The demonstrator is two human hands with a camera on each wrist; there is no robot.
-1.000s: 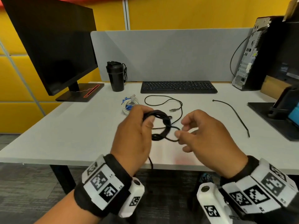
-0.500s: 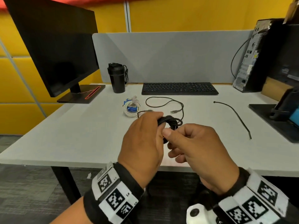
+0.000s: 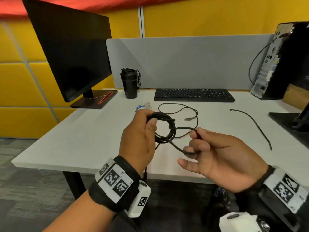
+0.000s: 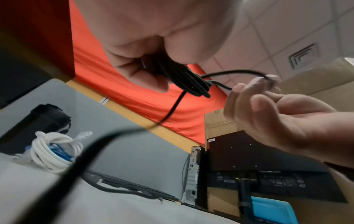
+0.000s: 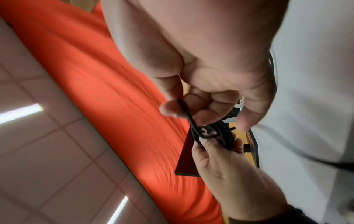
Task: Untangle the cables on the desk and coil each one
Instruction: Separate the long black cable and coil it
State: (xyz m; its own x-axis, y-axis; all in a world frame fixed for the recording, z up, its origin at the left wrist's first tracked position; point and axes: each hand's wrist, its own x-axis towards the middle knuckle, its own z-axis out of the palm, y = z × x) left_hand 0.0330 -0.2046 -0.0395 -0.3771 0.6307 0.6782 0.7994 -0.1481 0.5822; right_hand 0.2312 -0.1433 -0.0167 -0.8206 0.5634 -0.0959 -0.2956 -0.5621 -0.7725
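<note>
My left hand (image 3: 142, 131) grips a coiled black cable (image 3: 167, 128) above the desk's front, thumb over the coil's left side. In the left wrist view the black coil (image 4: 187, 81) runs out of the curled fingers. My right hand (image 3: 217, 153) pinches a loose loop of the same cable (image 3: 185, 131) between thumb and forefinger, just right of the coil; the other fingers are spread. The right wrist view shows that pinch on the cable (image 5: 185, 112). A tail hangs down from the coil past the desk edge. A coiled white and blue cable (image 4: 55, 153) lies on the desk behind my left hand.
On the white desk (image 3: 83, 139) lie a thin black cable with a plug (image 3: 189, 114), a black strap-like cable (image 3: 250, 124) to the right, a keyboard (image 3: 194, 95), a black bottle (image 3: 129, 83), a monitor (image 3: 73, 54) at left and a computer tower (image 3: 274, 61) at right.
My right hand has drawn away to the right from the coil, pulling out a loop of cable. The left hand has kept hold of the coil and raised it slightly.
</note>
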